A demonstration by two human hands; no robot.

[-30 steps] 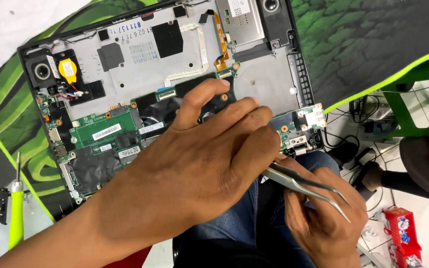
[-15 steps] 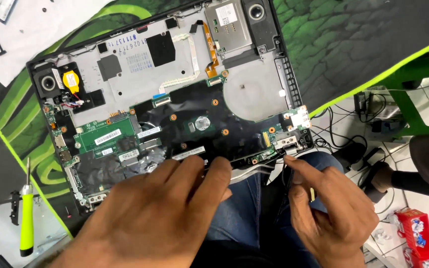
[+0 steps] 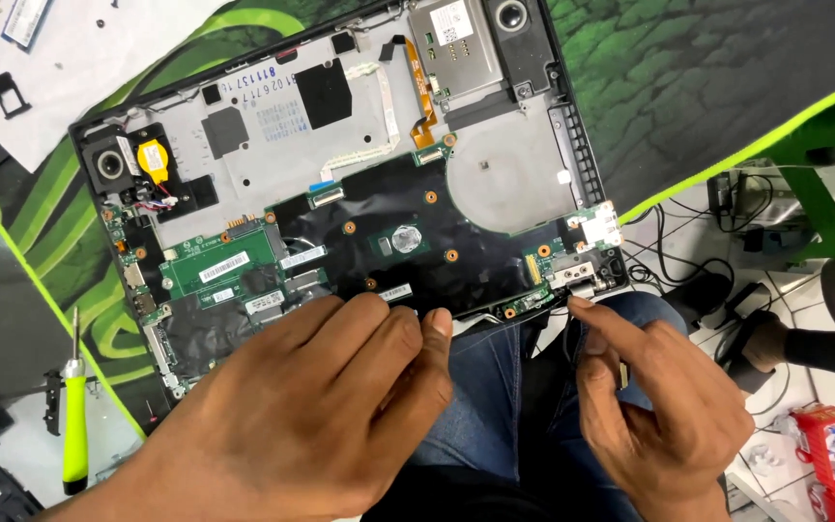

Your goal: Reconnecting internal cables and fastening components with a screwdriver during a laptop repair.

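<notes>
Left hand (image 3: 331,406) lay flat and open, palm down, with its fingertips (image 3: 434,327) pressed on the near edge of the black circuit board (image 3: 408,242) inside the opened laptop (image 3: 340,193). It gripped nothing; it only steadied the board. Right hand (image 3: 654,406) was loosely curled, its forefinger out and touching the metal hinge bracket (image 3: 582,275) at the near right corner of the case. A small pale thing showed between its bent fingers, too hidden to name, so whether that hand held anything could not be told.

The laptop sat base-up on a green and black mat (image 3: 707,87) at the worktop's edge, its near rim hanging over the person's lap. The board was seated in the case, with a green card (image 3: 219,271) to its left and a yellow coin cell (image 3: 152,159) in the far left corner.

To do this well, it seemed wise to keep the left fingertips on bare board edge and off the chips. Pressure needed to be light and even. The right forefinger looked best used as a gentle probe at the corner, not as a lever, since thin wires (image 3: 495,319) ran along that edge and could snag. A green-handled screwdriver (image 3: 73,425) lay well apart on the left, within reach if a screw was found holding.
</notes>
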